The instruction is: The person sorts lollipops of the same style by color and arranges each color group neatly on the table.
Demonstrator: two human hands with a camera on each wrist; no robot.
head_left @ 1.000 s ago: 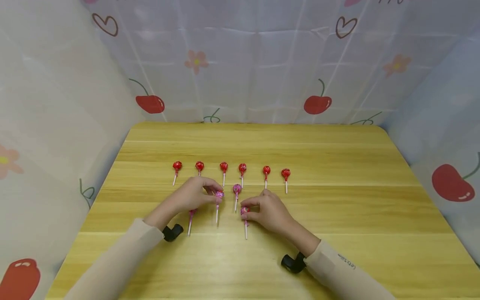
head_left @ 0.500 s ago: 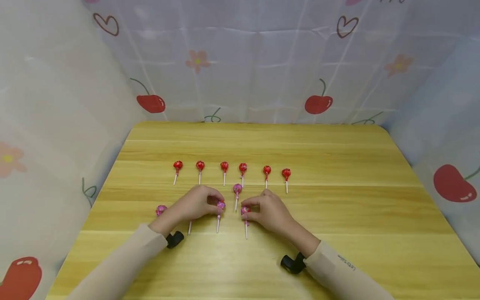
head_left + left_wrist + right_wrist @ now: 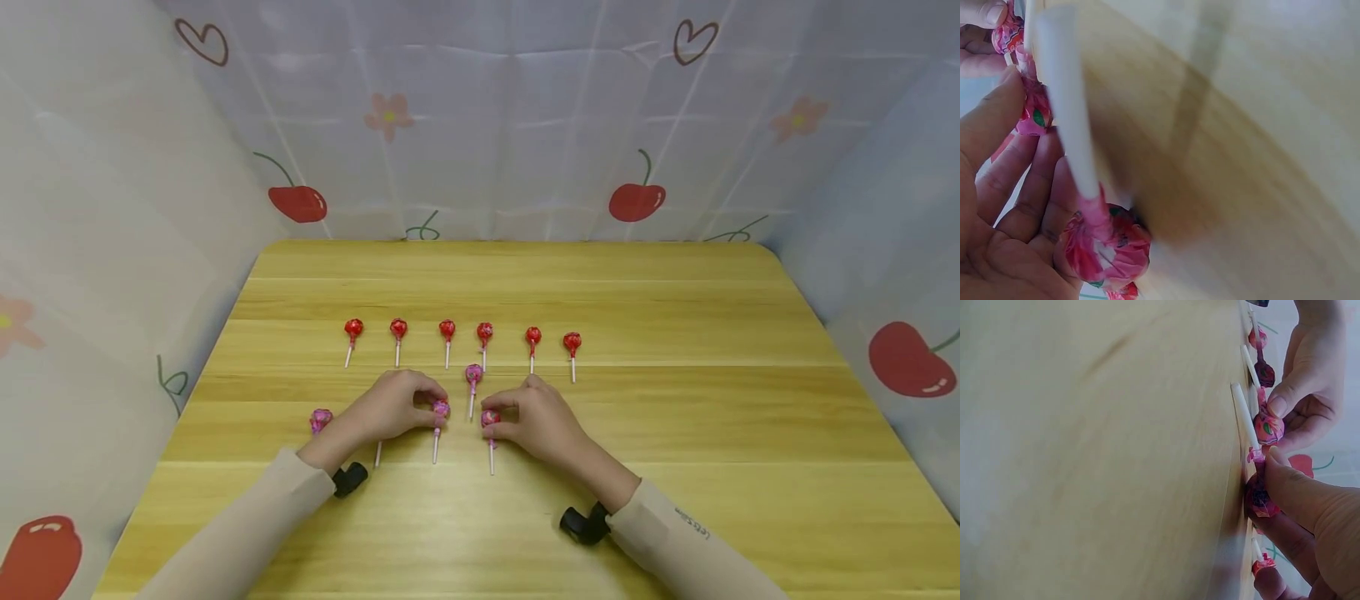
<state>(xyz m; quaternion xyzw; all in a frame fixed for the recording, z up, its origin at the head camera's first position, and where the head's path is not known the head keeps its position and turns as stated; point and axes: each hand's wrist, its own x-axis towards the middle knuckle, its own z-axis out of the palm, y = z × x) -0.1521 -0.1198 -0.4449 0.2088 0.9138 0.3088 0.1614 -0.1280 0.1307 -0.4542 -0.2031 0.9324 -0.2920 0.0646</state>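
Note:
My left hand [image 3: 393, 406] pinches a pink-wrapped lollipop [image 3: 441, 409] by its head, the white stick pointing toward me. Thumb and fingers of my right hand [image 3: 542, 423] hold a second pink lollipop [image 3: 491, 417] the same way, a short gap to the right. Between and beyond them lies another pink lollipop [image 3: 473, 374]. Under my left hand, one more lollipop shows only its stick [image 3: 378, 454] in the head view; its wrapped head [image 3: 1107, 245] appears large in the left wrist view. Left of that wrist sits a pink lollipop head [image 3: 321, 419], its stick hidden by the forearm.
Farther back, several red lollipops form a row across the wooden table [image 3: 675, 317], from the leftmost lollipop [image 3: 354, 327] to the rightmost lollipop [image 3: 572, 341]. A printed curtain [image 3: 510, 150] encloses the table behind and at both sides. Black wrist-camera mounts [image 3: 585, 526] hang below the sleeves.
Over the first half second my left hand drew its lollipop slightly toward me, uncovering the pink head at the left. Since then both hands have kept still, with a slight shift of the head view.

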